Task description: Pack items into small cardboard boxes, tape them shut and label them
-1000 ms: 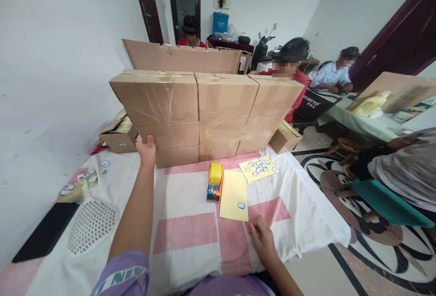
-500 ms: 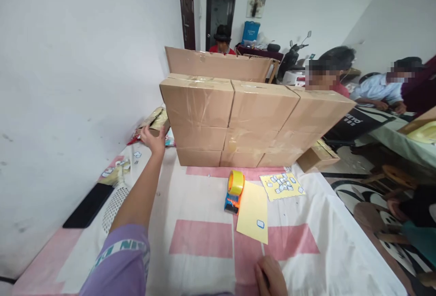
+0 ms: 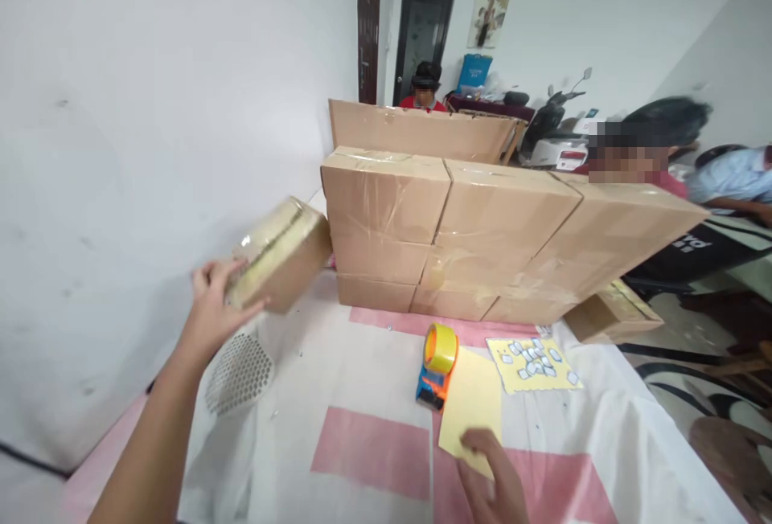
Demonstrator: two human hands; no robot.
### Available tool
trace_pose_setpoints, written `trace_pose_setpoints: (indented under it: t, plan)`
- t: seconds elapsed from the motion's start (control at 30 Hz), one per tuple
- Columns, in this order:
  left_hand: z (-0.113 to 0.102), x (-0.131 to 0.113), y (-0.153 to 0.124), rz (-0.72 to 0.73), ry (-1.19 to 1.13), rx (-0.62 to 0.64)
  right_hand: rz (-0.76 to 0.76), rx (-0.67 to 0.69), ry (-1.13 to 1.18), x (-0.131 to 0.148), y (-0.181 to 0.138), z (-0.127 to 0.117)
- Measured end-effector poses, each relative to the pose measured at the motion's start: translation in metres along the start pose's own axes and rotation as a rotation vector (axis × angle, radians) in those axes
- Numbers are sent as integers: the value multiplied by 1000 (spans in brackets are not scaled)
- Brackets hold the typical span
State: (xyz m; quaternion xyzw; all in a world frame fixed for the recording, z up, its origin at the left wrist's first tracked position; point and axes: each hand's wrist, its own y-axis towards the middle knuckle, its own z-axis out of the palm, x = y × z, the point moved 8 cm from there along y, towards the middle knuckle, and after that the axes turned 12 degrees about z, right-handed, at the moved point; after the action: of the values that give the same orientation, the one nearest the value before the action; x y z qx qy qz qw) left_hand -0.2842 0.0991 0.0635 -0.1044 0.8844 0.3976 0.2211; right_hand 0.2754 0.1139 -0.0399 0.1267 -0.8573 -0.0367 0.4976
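Note:
My left hand (image 3: 212,309) grips a small taped cardboard box (image 3: 282,254) by its near end and holds it tilted above the table's left side, beside the wall of stacked cardboard boxes (image 3: 482,227). My right hand (image 3: 491,482) rests at the bottom of the view with its fingertips on a plain yellow sheet (image 3: 471,411); its fingers lie flat. Next to that sheet stands an orange and blue tape dispenser (image 3: 437,367) with a yellow roll.
A second yellow sheet (image 3: 534,363) carries several small white stickers. A white perforated object (image 3: 238,373) lies under the lifted box. Another small box (image 3: 612,311) sits at the table's right edge. Other people sit behind the stacked boxes and at the right.
My left hand reached to the small box left of the stack, took hold of it and lifted it toward me. The view swung left. My right hand slid onto the yellow sheet.

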Motion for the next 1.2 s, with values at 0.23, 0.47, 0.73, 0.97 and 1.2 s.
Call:
trace_pose_setpoints:
  t: [0.23,0.47,0.73,0.97,1.2]
  plan:
    - [-76,-85,-144,67,-86,61,-309,578,40,75,85,122]
    - [48,-93,-167,-252,-226,398,-189,659,256,83,88,211]
    - [52,-79,-202,-475,-458,164,-343,573,190,135,52,162]
    - [53,-117,-228,-555,-625,411,-420,701,-80,200,-12,126]
    - [32,-134,-214,-528,-690,528,-596,504,-54,208,-17,78]
